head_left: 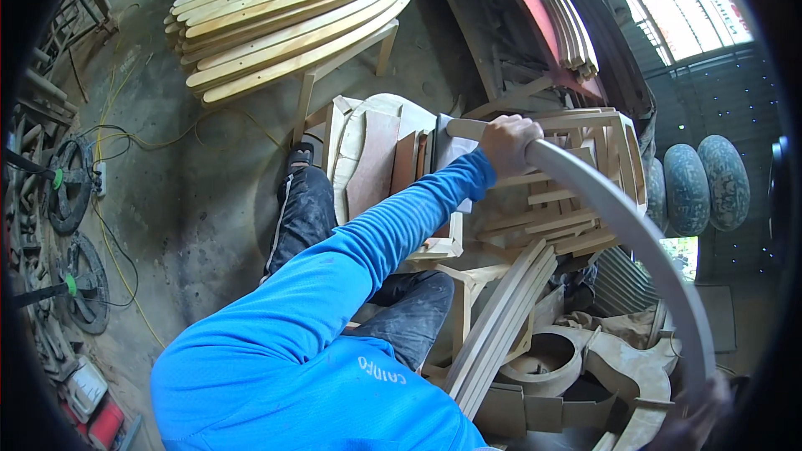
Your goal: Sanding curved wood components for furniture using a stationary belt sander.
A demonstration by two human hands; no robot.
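Observation:
My left hand [511, 144], at the end of a blue sleeve, is closed around a long curved wooden slat [631, 217] near its far end. The slat arcs to the right and down toward me. At its near end, low on the right, is my right hand [697, 413], dark and smeared, so its fingers are unclear. Just beyond the slat's far tip stands a low wooden bench [334, 146] with flat boards [373, 163] on it. Beneath the held slat lies a wooden frame of several bars [576, 129].
Several curved slats [292, 25] are stacked on a stand at the far left. More curved slats [505, 317] lean before me, beside cut wooden shapes [618, 359]. Yellow cord [200, 121] crosses the floor near black wheels [71, 188]. Rounded grey objects [687, 188] stand right.

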